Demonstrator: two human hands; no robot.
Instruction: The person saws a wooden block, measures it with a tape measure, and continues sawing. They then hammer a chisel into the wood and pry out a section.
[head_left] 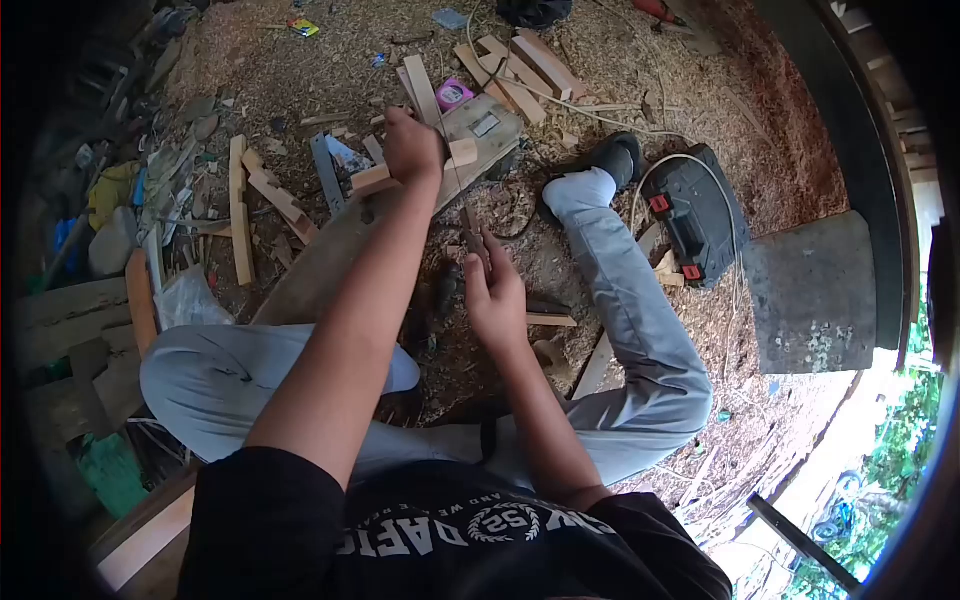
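Observation:
My left hand (412, 150) is closed around a short piece of wood (464, 153), whose pale ends show on both sides of the fist. Below and to the right, my right hand (495, 295) grips a dark, narrow tool (472, 232), with thumb and fingers along it. A thin edge runs up from the tool toward the wood; its exact shape is unclear. Under the hands lies a long wooden board (330, 245), with a small metal plate (485, 125) on its far part. A pink tape measure (453, 95) sits beside a wooden strip (422, 92).
Wood offcuts (548, 65) lie on the shavings ahead, more (240, 210) at left. A black case (692, 215) with red latches and a cable is at right, near a flat panel (812, 290). My bent legs flank the work.

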